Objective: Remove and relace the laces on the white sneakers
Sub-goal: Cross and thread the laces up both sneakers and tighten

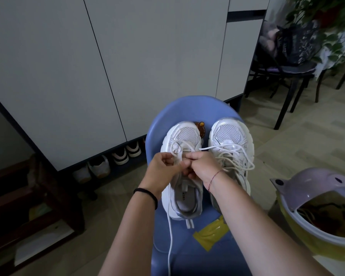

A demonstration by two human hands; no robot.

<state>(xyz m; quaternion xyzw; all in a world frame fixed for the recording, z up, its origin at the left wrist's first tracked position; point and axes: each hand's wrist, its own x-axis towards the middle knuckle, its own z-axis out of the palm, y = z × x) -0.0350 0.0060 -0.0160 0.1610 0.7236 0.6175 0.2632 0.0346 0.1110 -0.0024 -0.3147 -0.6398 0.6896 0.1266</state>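
Two white sneakers stand side by side on a blue plastic chair [187, 108], toes pointing away from me. Over the eyelets of the left sneaker [182, 136], my left hand [161, 168] pinches its white lace [177, 145], which loops across the toe end. My right hand [202, 166] pinches the same lace right beside it; one end runs off to the right, and another length hangs down past the chair's front. The right sneaker [230, 136] is laced, its lace lying loose over the tongue.
A purple and yellow helmet [317, 198] sits at the right. Yellow tape [211, 234] is stuck on the chair seat. White cabinet doors [108, 66] fill the back, with several shoes [116, 158] beneath. A dark wooden stool [38, 196] stands left, black chairs [287, 76] back right.
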